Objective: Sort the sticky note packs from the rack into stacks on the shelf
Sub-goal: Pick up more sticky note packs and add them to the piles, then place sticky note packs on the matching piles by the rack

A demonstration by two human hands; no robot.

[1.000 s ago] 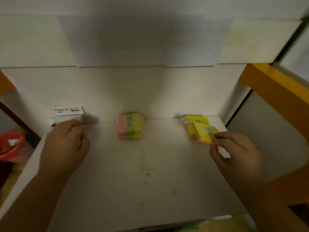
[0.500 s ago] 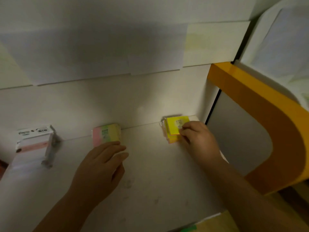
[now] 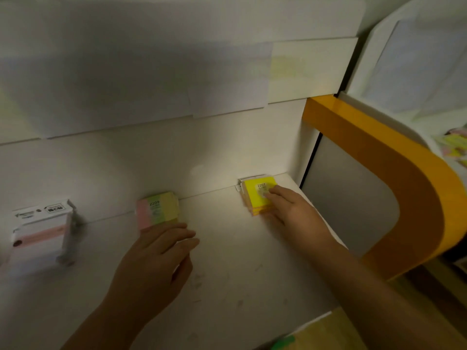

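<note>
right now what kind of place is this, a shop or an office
Probably a stationery shop or stockroom: sticky note packs with number labels stand stacked on a white shelf, and more packs fill a rack at right.

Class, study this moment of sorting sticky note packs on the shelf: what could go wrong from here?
1. The right hand presses the yellow stack, whose lower packs look offset; lifting away carelessly may shift the top pack.
2. The left hand lies just before the pink-green-yellow stack and might nudge it.
3. Dim light could cause colour mix-ups.
</note>
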